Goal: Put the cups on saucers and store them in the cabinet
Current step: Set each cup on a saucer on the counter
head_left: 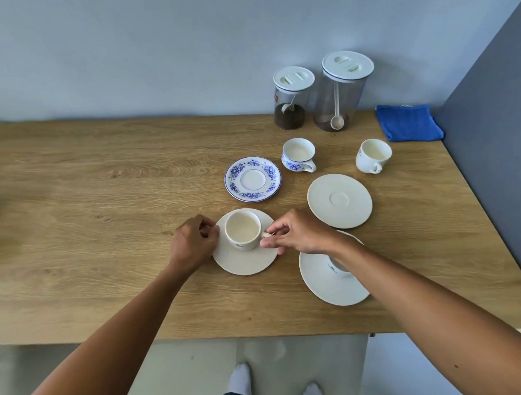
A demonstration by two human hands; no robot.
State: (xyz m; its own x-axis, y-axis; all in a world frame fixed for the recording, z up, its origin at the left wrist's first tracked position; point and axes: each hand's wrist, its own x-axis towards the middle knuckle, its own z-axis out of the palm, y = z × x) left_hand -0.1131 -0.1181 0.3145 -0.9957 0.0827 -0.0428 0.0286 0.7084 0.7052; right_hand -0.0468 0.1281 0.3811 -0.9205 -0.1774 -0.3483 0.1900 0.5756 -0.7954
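The cup [243,230] was pinched by its handle in the right hand [297,234], the saucer [244,264] beneath (on the table [101,175]) gripped at its rim by the left hand [195,243]; tilted in lifting, the cup could be slid off.

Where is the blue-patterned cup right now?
Head view: the blue-patterned cup stands on the table right of centre, between the blue-patterned saucer on its left and a plain white cup on its right.
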